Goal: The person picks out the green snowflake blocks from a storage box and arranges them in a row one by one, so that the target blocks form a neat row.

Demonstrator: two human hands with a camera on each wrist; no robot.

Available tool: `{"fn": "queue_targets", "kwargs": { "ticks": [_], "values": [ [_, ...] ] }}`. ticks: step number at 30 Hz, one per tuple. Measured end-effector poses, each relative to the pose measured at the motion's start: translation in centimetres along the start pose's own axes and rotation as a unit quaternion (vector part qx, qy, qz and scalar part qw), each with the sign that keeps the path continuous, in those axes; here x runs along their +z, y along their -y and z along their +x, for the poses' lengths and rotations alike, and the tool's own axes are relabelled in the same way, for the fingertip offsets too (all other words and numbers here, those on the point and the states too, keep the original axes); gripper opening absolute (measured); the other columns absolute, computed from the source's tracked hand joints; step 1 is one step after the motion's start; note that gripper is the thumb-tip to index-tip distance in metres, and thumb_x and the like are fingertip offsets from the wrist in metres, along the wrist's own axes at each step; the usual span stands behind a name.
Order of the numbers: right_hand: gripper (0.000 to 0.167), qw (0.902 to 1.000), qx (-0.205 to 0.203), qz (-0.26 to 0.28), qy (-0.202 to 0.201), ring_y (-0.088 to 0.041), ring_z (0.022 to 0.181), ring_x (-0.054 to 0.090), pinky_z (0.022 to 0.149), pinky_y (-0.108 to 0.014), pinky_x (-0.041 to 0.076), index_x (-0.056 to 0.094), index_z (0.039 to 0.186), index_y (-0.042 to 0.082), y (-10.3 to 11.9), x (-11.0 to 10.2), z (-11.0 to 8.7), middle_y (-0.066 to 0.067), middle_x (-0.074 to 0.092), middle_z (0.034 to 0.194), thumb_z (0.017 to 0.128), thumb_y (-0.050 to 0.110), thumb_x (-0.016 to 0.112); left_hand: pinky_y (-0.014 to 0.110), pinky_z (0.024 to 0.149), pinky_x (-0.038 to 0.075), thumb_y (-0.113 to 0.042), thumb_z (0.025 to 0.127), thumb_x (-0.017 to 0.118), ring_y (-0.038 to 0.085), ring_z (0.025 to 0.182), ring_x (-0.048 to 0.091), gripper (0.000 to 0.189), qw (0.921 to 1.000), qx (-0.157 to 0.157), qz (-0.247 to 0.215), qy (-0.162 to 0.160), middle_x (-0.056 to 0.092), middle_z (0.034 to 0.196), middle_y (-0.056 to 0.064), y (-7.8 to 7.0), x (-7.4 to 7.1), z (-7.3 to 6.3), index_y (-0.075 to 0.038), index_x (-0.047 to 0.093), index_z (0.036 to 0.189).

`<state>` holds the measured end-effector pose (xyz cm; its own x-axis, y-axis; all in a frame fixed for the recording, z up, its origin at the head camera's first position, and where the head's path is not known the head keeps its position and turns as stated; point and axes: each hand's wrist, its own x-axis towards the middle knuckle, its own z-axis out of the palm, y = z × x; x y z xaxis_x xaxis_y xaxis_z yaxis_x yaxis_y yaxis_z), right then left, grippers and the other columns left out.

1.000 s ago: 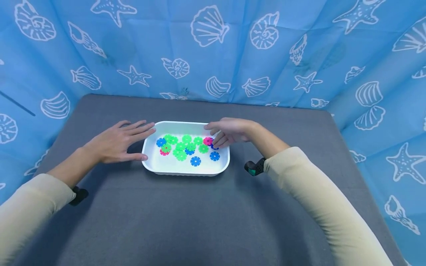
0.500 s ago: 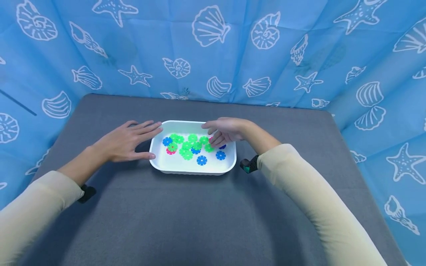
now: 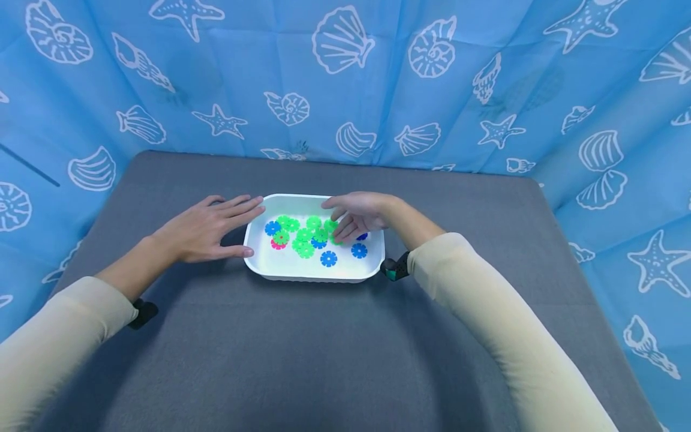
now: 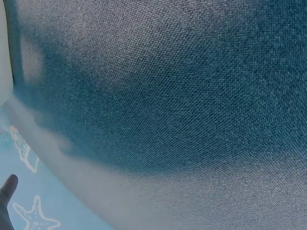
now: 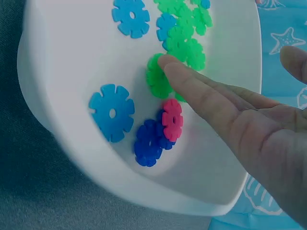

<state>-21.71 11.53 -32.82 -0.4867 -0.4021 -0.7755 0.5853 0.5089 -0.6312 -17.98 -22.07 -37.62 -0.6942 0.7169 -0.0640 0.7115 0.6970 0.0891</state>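
Note:
A white tray (image 3: pixel 313 278) holds several notched, flower-shaped plastic discs: green (image 3: pixel 305 249), blue (image 3: pixel 328 258) and a pink disc (image 3: pixel 278 245). My left hand (image 3: pixel 205 233) is spread at the tray's left rim, fingertips and thumb against it. Inside the right half of the tray is my right hand (image 3: pixel 363 211), its fingers extended downward. The right wrist view has a fingertip touching a green disc (image 5: pixel 158 76); another pink disc (image 5: pixel 172 120) leans on dark blue discs (image 5: pixel 148 143) beside it. Only one digit of the left hand (image 4: pixel 6 194) shows in the left wrist view.
A grey cloth-covered table (image 3: pixel 345 354) lies under the tray. Behind it and along the sides hangs a blue curtain (image 3: pixel 378 78) with white shells and starfish. Black wrist devices (image 3: pixel 396 268) sit below both cuffs.
The tray shifts a little to the right along with my left hand, then stays put. My right hand moves left within the tray, from the pink disc towards the green discs.

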Motion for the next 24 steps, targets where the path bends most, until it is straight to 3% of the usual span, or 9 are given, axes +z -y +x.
{"fn": "queue_targets", "kwargs": {
  "ticks": [9,17,24],
  "values": [
    [0.069,0.9996,-0.020,-0.013,0.014,-0.037,0.129,0.054,0.106,-0.045,0.043,0.030,0.152,-0.004,0.4,0.7,0.1,-0.030,0.051,0.140,0.104,0.042,0.047,0.063,0.111,0.025,-0.068,0.089,0.056,0.031,0.150,0.023,0.091,1.0000,0.000,-0.001,0.004,0.020,0.165,0.003,0.0,0.0,0.1,-0.019,0.026,0.159],
    [0.066,0.9988,-0.025,-0.042,-0.009,-0.035,0.128,0.055,0.107,-0.044,0.042,0.033,0.151,-0.002,0.8,1.1,0.6,-0.023,0.051,0.141,0.104,0.041,0.049,0.063,0.111,0.025,-0.068,0.089,0.056,0.031,0.150,0.023,0.092,1.0000,-0.002,-0.004,0.006,0.019,0.166,0.003,-0.1,-0.1,0.1,-0.019,0.025,0.160],
    [0.065,0.9965,-0.019,-0.081,0.012,-0.034,0.128,0.055,0.108,-0.046,0.041,0.035,0.151,0.002,1.4,1.6,1.1,-0.018,0.050,0.144,0.104,0.044,0.047,0.064,0.111,0.024,-0.069,0.089,0.055,0.032,0.149,0.024,0.091,0.9999,-0.007,-0.004,0.011,0.019,0.166,0.004,-0.1,-0.2,0.0,-0.019,0.025,0.160]
  ]
}}
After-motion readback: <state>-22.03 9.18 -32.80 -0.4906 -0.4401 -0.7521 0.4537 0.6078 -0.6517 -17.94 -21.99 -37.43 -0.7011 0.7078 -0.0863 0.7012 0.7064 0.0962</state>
